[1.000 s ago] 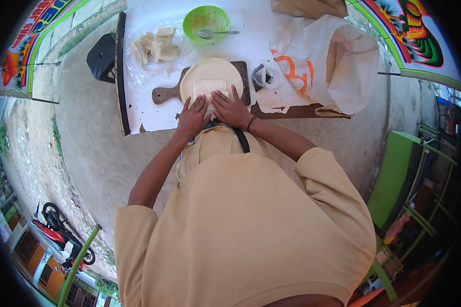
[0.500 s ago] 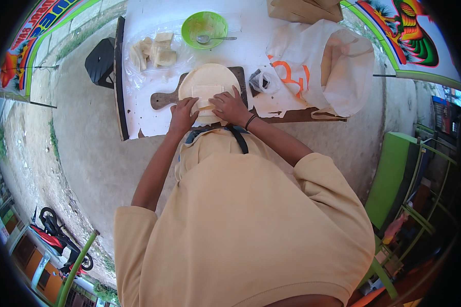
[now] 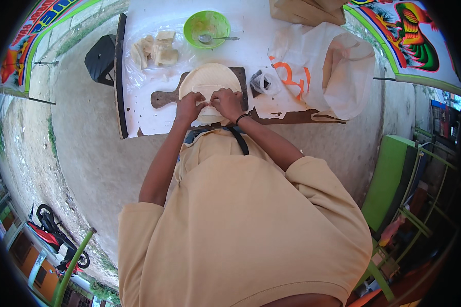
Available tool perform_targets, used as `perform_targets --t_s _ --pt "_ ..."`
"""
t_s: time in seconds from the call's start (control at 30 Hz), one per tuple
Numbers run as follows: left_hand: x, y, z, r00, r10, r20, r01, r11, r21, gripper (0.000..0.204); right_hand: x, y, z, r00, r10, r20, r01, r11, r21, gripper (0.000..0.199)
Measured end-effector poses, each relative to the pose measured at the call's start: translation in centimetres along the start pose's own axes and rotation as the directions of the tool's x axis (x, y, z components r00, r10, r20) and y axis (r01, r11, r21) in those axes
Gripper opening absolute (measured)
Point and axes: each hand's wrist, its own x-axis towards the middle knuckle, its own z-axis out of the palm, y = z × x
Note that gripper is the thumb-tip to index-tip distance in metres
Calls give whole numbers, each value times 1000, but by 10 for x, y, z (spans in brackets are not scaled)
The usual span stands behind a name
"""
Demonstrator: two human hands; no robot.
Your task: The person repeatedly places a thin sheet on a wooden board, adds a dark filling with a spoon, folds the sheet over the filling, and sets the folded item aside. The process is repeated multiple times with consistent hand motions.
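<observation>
A round, pale, flat stack of what look like thin dough wrappers (image 3: pixel 212 74) lies on a dark wooden board (image 3: pixel 164 99) with a handle. At the near half of the stack, my left hand (image 3: pixel 190 106) and my right hand (image 3: pixel 227 104) nearly meet, fingers curled and pinched. Between them they hold the thin wrapper (image 3: pixel 210 89) that lies folded on top; its held edge is mostly covered by my fingers. Beyond the board stands a green bowl (image 3: pixel 194 26) with a spoon (image 3: pixel 218 39) in it. Folded pale pieces (image 3: pixel 164 52) rest on clear plastic to its left.
Right of the board are a small plastic bag with dark contents (image 3: pixel 264 82) and a large white bag (image 3: pixel 312 61) with orange print. A brown box (image 3: pixel 305 11) stands at the far right. The table's left edge (image 3: pixel 120 77) faces a black stool (image 3: pixel 99 59).
Both hands have drawn inward toward each other and changed from spread fingers to a pinch on the wrapper. The forearms have come closer together.
</observation>
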Motion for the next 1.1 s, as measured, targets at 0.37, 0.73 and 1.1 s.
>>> perform_targets --t_s 0.37,0.73,1.1 --pt "5 4 -13 994 -23 104 18 999 47 29 7 13 -16 966 213 143 -225 972 68 31" --pt "11 0 -2 991 131 14 -131 991 -18 29 28 32 -12 971 88 222 -150 948 281 24" --pt "10 10 -21 898 -311 311 439 654 -616 31 32 42 -18 864 162 476 -498 416 761 24"
